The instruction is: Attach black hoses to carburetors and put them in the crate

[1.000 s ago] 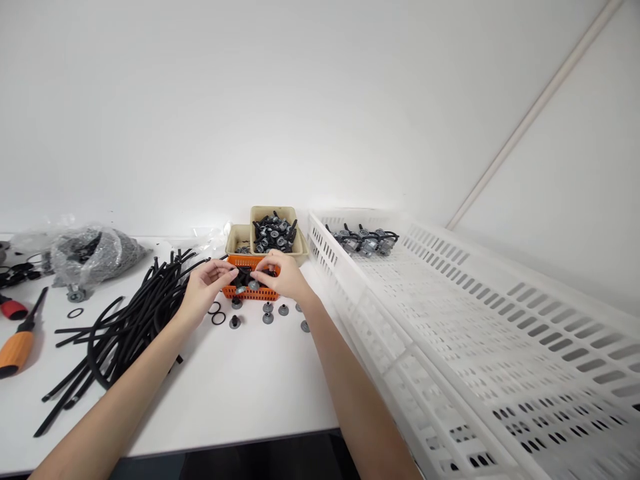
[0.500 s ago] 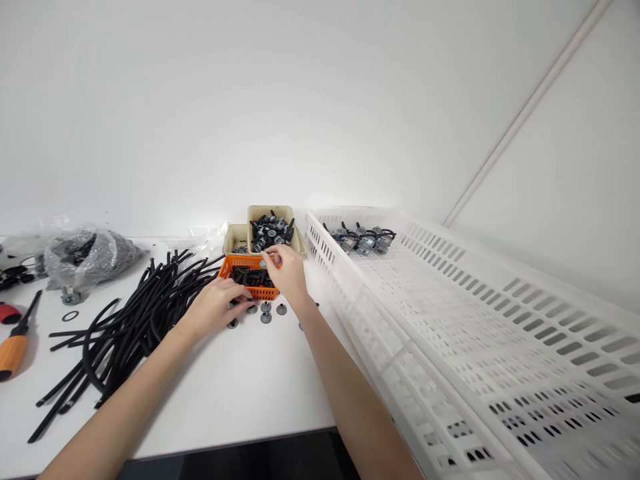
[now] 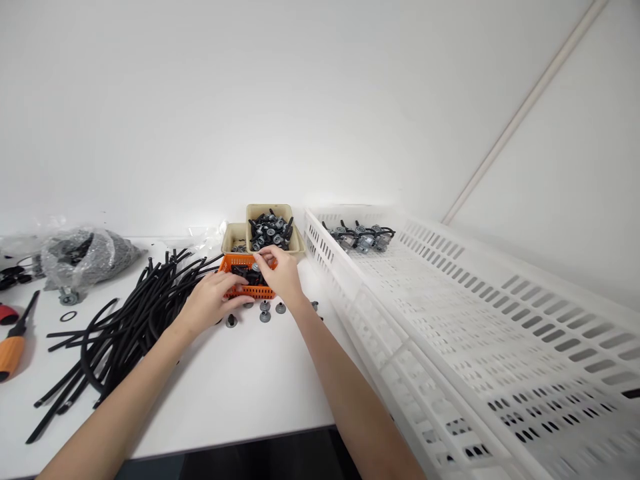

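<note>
My right hand point(image 3: 281, 272) is over the orange basket point(image 3: 259, 293), fingers pinched at a small grey round part point(image 3: 255, 267). My left hand point(image 3: 213, 301) is at the basket's front left corner. Its thumb and fingers are apart, with no part visible between them. Black pieces point(image 3: 243, 272) fill the basket, partly hidden by both hands. On the white table just in front stand several grey disc-shaped parts with short stems, among them a front one point(image 3: 265, 317), one near my left thumb point(image 3: 231, 321) and one nearer my right wrist point(image 3: 281, 308).
Behind the basket, a cream tray point(image 3: 299, 245) holds grey-and-black parts. Black rubber tubes point(image 3: 135, 327) lie in a heap to the left, beyond them a bubble-wrap bag point(image 3: 107, 250) and an orange-handled screwdriver point(image 3: 13, 350). A large white perforated crate point(image 3: 425, 320) with several assembled parts point(image 3: 365, 238) fills the right.
My right hand has shifted slightly left and lower over the orange basket with the grey part. My left thumb and fingers have spread apart, moving up from the grey discs toward the basket.
</note>
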A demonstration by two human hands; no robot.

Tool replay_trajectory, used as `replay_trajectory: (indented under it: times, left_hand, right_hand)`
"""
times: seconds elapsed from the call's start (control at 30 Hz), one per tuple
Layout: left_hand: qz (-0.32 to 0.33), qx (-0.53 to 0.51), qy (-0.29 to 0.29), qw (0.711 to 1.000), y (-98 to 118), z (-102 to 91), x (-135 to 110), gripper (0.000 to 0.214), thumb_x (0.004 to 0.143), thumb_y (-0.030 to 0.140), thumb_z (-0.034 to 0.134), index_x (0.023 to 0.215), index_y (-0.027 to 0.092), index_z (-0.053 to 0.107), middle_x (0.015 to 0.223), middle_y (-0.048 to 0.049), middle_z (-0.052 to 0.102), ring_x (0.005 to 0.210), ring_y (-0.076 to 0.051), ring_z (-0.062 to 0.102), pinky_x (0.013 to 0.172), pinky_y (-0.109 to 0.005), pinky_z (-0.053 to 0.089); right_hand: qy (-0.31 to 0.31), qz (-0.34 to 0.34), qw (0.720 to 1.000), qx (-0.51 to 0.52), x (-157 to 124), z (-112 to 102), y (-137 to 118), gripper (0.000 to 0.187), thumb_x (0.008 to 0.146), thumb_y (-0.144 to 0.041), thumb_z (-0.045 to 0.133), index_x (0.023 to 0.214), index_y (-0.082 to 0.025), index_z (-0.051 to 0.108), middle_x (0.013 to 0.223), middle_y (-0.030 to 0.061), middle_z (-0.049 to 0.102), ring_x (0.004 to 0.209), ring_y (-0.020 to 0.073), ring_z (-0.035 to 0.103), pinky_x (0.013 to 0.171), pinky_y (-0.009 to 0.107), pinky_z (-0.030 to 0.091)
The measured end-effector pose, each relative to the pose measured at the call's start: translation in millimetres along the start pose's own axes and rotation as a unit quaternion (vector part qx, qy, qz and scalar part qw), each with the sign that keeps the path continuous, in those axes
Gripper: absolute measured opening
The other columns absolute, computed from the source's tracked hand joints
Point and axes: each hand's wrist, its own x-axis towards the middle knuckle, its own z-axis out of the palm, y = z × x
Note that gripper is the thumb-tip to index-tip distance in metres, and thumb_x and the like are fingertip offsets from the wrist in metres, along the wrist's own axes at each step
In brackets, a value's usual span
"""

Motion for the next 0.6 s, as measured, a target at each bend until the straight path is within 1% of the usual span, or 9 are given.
replay_trajectory:
  times: [0.07,0.13,0.23,0.3,0.4,0.47,0.5,0.57,0.6]
  left_hand:
    - [-0.019,0.005,0.051,0.999,1.1,-1.1,-0.8,0.031,0.082,0.047,0.064,0.103,0.024,0.065,0.092,-0.0058,0.070,0.080,-0.023,0.063,0.082,-0.036,0.044]
    - [-0.044,0.008,0.082,0.996,1.5,-1.7,-1.6,0.038,0.084,0.047,0.061,0.114,0.023,0.059,0.102,-0.0072,0.067,0.085,-0.023,0.063,0.081,-0.035,0.045]
    - [-0.065,0.021,0.080,0.994,-0.3,-1.6,-2.4,0.041,0.089,0.044,0.055,0.124,0.023,0.051,0.110,-0.0079,0.064,0.089,-0.022,0.063,0.081,-0.035,0.046]
    - [-0.056,0.048,0.066,0.995,-2.4,-0.9,-2.2,0.034,0.093,0.041,0.050,0.121,0.022,0.052,0.105,-0.0069,0.067,0.091,-0.023,0.063,0.083,-0.038,0.045]
    - [-0.040,0.091,0.072,0.992,-4.2,-0.1,-1.7,0.027,0.095,0.037,0.046,0.114,0.021,0.056,0.095,-0.0063,0.069,0.091,-0.024,0.064,0.085,-0.040,0.044]
    - [-0.050,0.101,0.090,0.989,-4.4,0.0,-1.5,0.026,0.095,0.036,0.046,0.113,0.020,0.056,0.094,-0.0063,0.070,0.090,-0.024,0.065,0.085,-0.039,0.044]
    - [-0.059,0.103,0.099,0.988,-4.4,0.0,-1.5,0.026,0.095,0.036,0.045,0.114,0.020,0.055,0.094,-0.0062,0.070,0.089,-0.024,0.065,0.085,-0.039,0.044]
    - [-0.073,0.103,0.116,0.985,-4.6,-0.1,-1.6,0.027,0.095,0.036,0.046,0.115,0.020,0.054,0.095,-0.0059,0.070,0.087,-0.023,0.065,0.084,-0.039,0.044]
    - [-0.077,0.103,0.124,0.984,-4.8,0.0,-1.7,0.028,0.094,0.037,0.046,0.115,0.019,0.053,0.095,-0.0061,0.070,0.086,-0.023,0.065,0.084,-0.039,0.044]
  right_hand:
    - [-0.014,0.022,0.998,0.064,-0.3,1.0,-2.0,0.014,0.086,-0.032,0.058,0.084,-0.019,0.064,0.078,0.0034,0.068,0.075,0.0169,0.065,0.072,0.029,0.049]
    - [-0.046,0.036,0.991,0.119,-0.6,1.9,-4.1,0.015,0.085,-0.032,0.060,0.085,-0.018,0.064,0.079,0.0041,0.070,0.078,0.0177,0.067,0.073,0.030,0.050]
    - [-0.113,0.046,0.972,0.202,-1.2,3.6,-7.0,0.014,0.082,-0.031,0.064,0.086,-0.018,0.065,0.081,0.0050,0.071,0.080,0.0188,0.069,0.076,0.032,0.051]
    - [-0.145,0.054,0.955,0.255,-1.4,4.9,-8.4,0.014,0.081,-0.031,0.065,0.086,-0.018,0.065,0.082,0.0048,0.071,0.082,0.0187,0.070,0.079,0.033,0.052]
    - [-0.150,0.072,0.942,0.291,-1.0,6.6,-8.0,0.017,0.082,-0.033,0.065,0.091,-0.019,0.064,0.083,0.0031,0.070,0.083,0.0176,0.070,0.082,0.032,0.053]
    - [-0.123,0.087,0.953,0.262,-0.9,7.2,-5.6,0.019,0.086,-0.037,0.060,0.095,-0.020,0.063,0.085,0.0027,0.071,0.084,0.0171,0.069,0.081,0.031,0.052]
    - [-0.108,0.088,0.965,0.222,-1.0,7.4,-3.9,0.020,0.089,-0.038,0.056,0.096,-0.020,0.063,0.087,0.0030,0.071,0.085,0.0172,0.068,0.081,0.031,0.051]
    - [-0.097,0.063,0.989,0.093,-2.3,7.7,-0.8,0.027,0.094,-0.040,0.048,0.091,-0.020,0.066,0.089,0.0045,0.071,0.088,0.0184,0.066,0.082,0.032,0.048]
    - [-0.108,0.041,0.993,0.019,-3.3,8.0,0.3,0.033,0.096,-0.040,0.044,0.086,-0.019,0.067,0.088,0.0057,0.072,0.088,0.0192,0.064,0.083,0.033,0.045]
